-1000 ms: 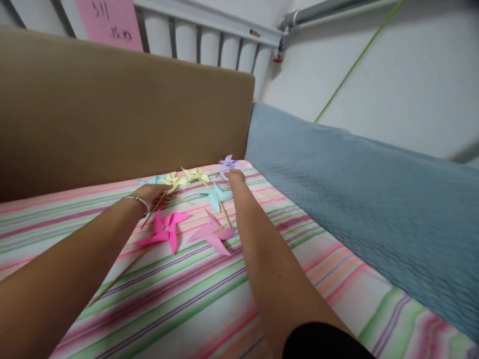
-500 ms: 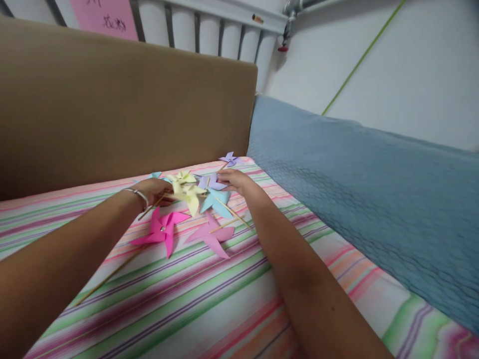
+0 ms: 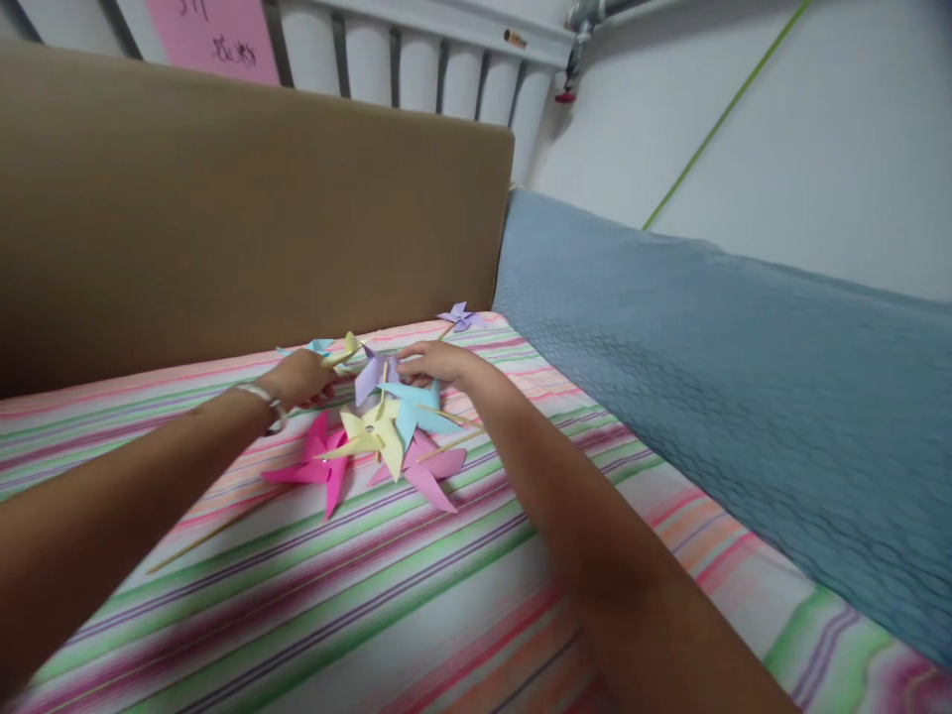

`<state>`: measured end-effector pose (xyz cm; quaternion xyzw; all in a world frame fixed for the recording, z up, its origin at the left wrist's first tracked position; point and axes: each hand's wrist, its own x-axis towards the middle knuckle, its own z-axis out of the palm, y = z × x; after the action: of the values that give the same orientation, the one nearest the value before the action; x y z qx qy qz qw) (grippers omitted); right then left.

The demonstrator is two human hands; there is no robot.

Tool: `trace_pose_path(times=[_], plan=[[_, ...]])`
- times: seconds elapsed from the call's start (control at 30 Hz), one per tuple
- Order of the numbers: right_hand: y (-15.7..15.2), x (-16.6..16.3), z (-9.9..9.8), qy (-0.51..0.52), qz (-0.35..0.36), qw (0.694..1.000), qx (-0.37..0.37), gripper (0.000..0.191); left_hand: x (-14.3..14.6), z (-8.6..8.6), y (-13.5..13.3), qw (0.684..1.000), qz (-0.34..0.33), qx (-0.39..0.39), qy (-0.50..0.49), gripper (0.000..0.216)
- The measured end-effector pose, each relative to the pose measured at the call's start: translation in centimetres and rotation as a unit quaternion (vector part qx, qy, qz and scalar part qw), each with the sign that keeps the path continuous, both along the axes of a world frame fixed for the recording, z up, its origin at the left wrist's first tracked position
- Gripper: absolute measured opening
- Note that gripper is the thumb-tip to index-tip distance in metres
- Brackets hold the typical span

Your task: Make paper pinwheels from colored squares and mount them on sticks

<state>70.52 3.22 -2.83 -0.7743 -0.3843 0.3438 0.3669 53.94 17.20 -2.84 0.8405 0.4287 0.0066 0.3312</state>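
Several paper pinwheels on wooden sticks lie on a striped sheet (image 3: 357,595). My left hand (image 3: 301,377), with a bracelet at the wrist, is closed round the stick of a yellow pinwheel (image 3: 342,352). My right hand (image 3: 431,362) pinches a purple pinwheel (image 3: 370,375) beside it. Below my hands lie another yellow pinwheel (image 3: 376,434), a blue pinwheel (image 3: 416,407), a bright pink pinwheel (image 3: 319,466) and a pale pink pinwheel (image 3: 427,471). One more purple pinwheel (image 3: 457,316) rests farther back near the headboard.
A tan padded headboard (image 3: 223,218) stands close behind the pinwheels. A blue quilt (image 3: 706,377) covers the right side of the bed. White rails and a pink paper sign (image 3: 212,35) are behind the headboard, with a white wall on the right.
Both hands drew back from the far pinwheels toward the pile's middle. The right hand brought a purple pinwheel along, and a yellow pinwheel dropped onto the pink and blue ones.
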Motion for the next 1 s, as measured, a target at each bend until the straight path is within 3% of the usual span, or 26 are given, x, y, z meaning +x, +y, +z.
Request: trace_pose_path(times=[0.1, 0.17, 0.23, 0.3, 0.37, 0.47, 0.57, 0.7, 0.83, 0.93, 1.0], plan=[[-2.1, 1.0, 0.7, -0.075, -0.010, 0.997, -0.021, 0.037, -5.0, 1.2, 0.8, 0.999, -0.007, 0.033, 0.010, 0.025], [-2.2, 0.6, 0.8, -0.117, -0.012, 0.993, -0.032, 0.043, -8.1, 0.9, 0.5, 0.997, -0.002, 0.059, 0.042, 0.030], [-0.8, -1.0, 0.6, -0.148, -0.010, 0.988, -0.042, 0.060, -10.4, 0.0, -0.5, 0.986, -0.069, 0.105, 0.107, 0.030], [1.5, -3.4, 0.3, -0.168, -0.010, 0.984, -0.054, 0.081, -11.7, -1.1, -1.8, 0.972, -0.118, 0.161, 0.125, 0.033], [3.9, -5.8, 0.0, -0.178, -0.012, 0.981, -0.074, 0.091, -12.3, -1.8, -3.0, 0.969, -0.126, 0.171, 0.127, 0.030], [6.3, -7.8, -0.3, -0.176, -0.021, 0.980, -0.088, 0.094, -12.5, -2.1, -4.1, 0.972, -0.128, 0.144, 0.137, 0.023], [6.2, -6.9, 0.2, -0.156, -0.023, 0.986, -0.045, 0.087, -13.3, -1.7, -4.2, 0.978, -0.124, 0.126, 0.112, 0.022], [3.4, -2.5, 2.8, -0.129, -0.063, 0.988, 0.056, 0.080, -16.5, -1.2, -3.0, 0.992, -0.095, 0.075, 0.040, 0.029], [-1.7, 2.2, 4.9, -0.083, -0.151, 0.979, 0.111, 0.073, -18.4, -1.1, -2.6, 0.998, -0.021, -0.063, 0.003, 0.039], [-6.5, 4.7, 4.6, -0.016, -0.208, 0.972, 0.111, 0.062, -16.5, -1.0, -4.8, 0.992, 0.040, -0.095, -0.078, 0.042], [-9.7, 5.6, 3.6, 0.027, -0.234, 0.967, 0.099, 0.059, -13.8, -0.6, -6.7, 0.985, 0.001, -0.062, -0.160, 0.039]])
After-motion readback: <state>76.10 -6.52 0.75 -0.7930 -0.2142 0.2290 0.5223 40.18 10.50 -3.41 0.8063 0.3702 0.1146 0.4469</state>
